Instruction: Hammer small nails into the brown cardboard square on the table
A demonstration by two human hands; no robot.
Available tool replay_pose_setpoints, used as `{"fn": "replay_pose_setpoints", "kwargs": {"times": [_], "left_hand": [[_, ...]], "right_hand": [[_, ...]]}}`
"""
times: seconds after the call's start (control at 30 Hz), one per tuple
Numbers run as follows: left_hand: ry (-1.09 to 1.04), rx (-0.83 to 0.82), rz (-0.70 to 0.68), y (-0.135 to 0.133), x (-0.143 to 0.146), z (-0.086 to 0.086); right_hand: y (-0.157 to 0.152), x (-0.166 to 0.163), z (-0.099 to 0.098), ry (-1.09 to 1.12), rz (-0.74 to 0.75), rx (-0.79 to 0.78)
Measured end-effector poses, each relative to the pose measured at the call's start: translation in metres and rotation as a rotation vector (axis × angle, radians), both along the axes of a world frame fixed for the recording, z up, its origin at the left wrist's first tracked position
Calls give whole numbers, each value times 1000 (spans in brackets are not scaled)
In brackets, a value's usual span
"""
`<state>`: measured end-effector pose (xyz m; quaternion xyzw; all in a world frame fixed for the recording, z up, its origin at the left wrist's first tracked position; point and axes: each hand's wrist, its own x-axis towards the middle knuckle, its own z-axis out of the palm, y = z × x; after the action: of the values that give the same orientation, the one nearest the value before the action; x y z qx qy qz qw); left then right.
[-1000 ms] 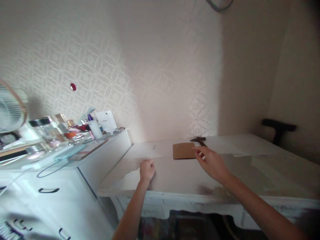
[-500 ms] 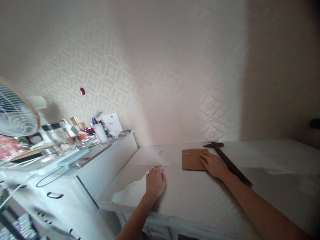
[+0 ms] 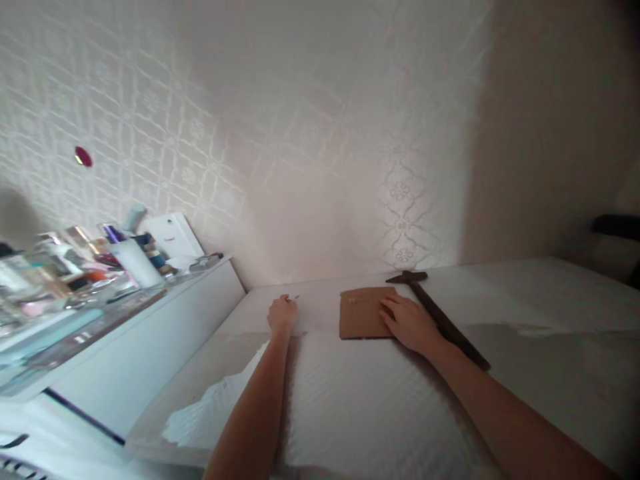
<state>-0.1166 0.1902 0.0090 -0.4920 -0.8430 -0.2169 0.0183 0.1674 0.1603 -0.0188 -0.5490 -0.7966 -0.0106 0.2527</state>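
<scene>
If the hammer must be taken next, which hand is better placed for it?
The right hand, I would judge: it rests on the cardboard, close beside the hammer. The left hand is off the cardboard's other side, so its reach looks longer. The right would first have to leave the cardboard.

The desk [image 3: 525, 303] backs onto the wall [image 3: 320, 167], with a drawer unit [image 3: 170, 353] along its left, bottles [image 3: 137, 263] on top. On the desk, cardboard [image 3: 361, 320] lies under the right hand's [image 3: 410, 324] fingertips, between the left hand [image 3: 283, 313] and a hammer [image 3: 443, 316], whose head is nearest the wall.
</scene>
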Motion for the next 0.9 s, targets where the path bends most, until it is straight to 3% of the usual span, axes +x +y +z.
{"fn": "replay_pose_setpoints", "kwargs": {"times": [0.33, 0.9], "left_hand": [[13, 0, -96, -1, -10, -1], [15, 60, -78, -2, -13, -2]], "right_hand": [[0, 3, 0, 2, 20, -12], [0, 3, 1, 15, 37, 8]]}}
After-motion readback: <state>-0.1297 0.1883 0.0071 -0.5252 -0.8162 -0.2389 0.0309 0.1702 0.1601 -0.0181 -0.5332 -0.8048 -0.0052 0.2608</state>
